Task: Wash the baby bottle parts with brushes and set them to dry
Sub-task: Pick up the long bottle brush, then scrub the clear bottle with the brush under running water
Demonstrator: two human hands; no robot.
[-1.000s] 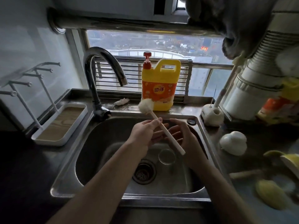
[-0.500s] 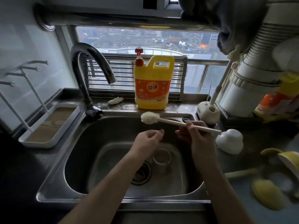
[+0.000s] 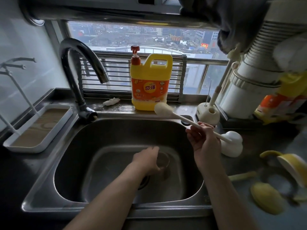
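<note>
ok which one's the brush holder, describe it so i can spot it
Find the steel sink and go to its far right corner, on the counter below the window. The brush holder is the rounded white base with holes in its top and a long-handled brush standing in it; the white dome nearer the person is smooth and holds nothing.

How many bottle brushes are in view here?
2: one brush gripped by the right hand above the sink, another brush standing in the white holder. The pale stick on the right counter may be a third.
</note>
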